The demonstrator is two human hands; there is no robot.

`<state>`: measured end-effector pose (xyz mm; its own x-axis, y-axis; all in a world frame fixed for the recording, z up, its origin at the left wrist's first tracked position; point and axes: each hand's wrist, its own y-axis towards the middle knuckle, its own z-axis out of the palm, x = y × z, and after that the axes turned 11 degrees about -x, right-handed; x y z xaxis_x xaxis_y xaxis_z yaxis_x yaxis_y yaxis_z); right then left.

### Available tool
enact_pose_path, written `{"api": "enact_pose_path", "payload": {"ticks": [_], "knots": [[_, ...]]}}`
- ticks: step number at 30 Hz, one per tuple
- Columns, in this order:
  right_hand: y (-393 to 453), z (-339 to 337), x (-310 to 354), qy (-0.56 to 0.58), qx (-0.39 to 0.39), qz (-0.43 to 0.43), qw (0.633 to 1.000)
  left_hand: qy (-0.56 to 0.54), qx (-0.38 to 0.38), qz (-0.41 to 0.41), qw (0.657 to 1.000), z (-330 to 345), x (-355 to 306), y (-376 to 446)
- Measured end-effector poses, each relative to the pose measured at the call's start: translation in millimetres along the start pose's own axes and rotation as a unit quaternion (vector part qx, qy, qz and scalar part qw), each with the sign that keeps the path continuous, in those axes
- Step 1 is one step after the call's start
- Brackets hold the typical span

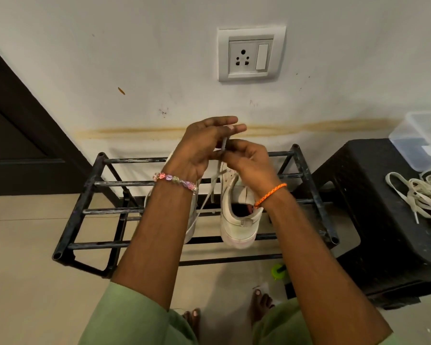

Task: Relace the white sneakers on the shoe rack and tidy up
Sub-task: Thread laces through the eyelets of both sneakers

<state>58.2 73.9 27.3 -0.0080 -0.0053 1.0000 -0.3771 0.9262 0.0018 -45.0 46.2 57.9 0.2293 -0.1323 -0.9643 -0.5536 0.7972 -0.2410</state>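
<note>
Green sleeves (139, 317) lowest in frame, bare toes (260, 303) on the floor between them. Both forearms reach up over the black rack (92, 185). Left hand (202, 148), beaded bracelet (176, 181) on wrist, and right hand (249, 158), orange band (270, 194), meet above the sneakers, each pinching the same lace (224, 143) between fingers and thumb. Right sneaker (239, 220) sits near rack's middle bars, heel toward camera; left sneaker (193, 220) mostly hidden behind left forearm. Loose laces (423, 195) piled on black stool (383, 195) at right, clear box (423, 143) beside them.
</note>
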Motion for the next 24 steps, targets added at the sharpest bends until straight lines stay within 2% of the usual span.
{"api": "enact_pose_path", "payload": {"ticks": [5,7,9,10,12,13,14,16,17,18,19,21,24], "knots": [[3,-26,37,0.119,0.014,0.052,0.991,-0.113,-0.105,-0.099,0.983,-17,6,9],[3,-38,47,0.187,0.032,0.075,0.979,-0.126,-0.148,-0.12,0.974,-25,8,13],[3,-46,51,0.223,0.038,0.083,0.971,-0.046,-0.18,-0.096,0.978,-29,9,14],[3,-48,52,0.215,0.034,0.078,0.973,0.049,-0.194,-0.058,0.978,-29,10,14],[3,-48,51,0.163,0.03,0.061,0.984,0.245,-0.208,0.048,0.946,-29,10,14],[2,-46,51,0.134,0.031,0.051,0.989,0.289,-0.176,0.097,0.936,-26,6,11],[2,-44,51,0.114,0.034,0.045,0.992,0.284,-0.11,0.132,0.943,-22,0,7],[1,-41,52,0.107,0.031,0.044,0.993,0.209,0.061,0.134,0.967,-12,-11,-5],[2,-42,52,0.108,0.025,0.046,0.993,0.181,0.118,0.124,0.968,-9,-14,-10],[3,-43,51,0.103,0.016,0.046,0.994,0.168,0.146,0.126,0.967,-9,-14,-12],[4,-46,50,0.091,0.006,0.045,0.995,0.16,0.142,0.136,0.967,-10,-12,-11],[6,-51,45,0.062,-0.013,0.044,0.997,0.13,0.074,0.156,0.976,-15,-6,-4],[8,-56,39,0.035,-0.024,0.053,0.998,0.056,-0.129,0.151,0.978,-23,-2,12]]}}
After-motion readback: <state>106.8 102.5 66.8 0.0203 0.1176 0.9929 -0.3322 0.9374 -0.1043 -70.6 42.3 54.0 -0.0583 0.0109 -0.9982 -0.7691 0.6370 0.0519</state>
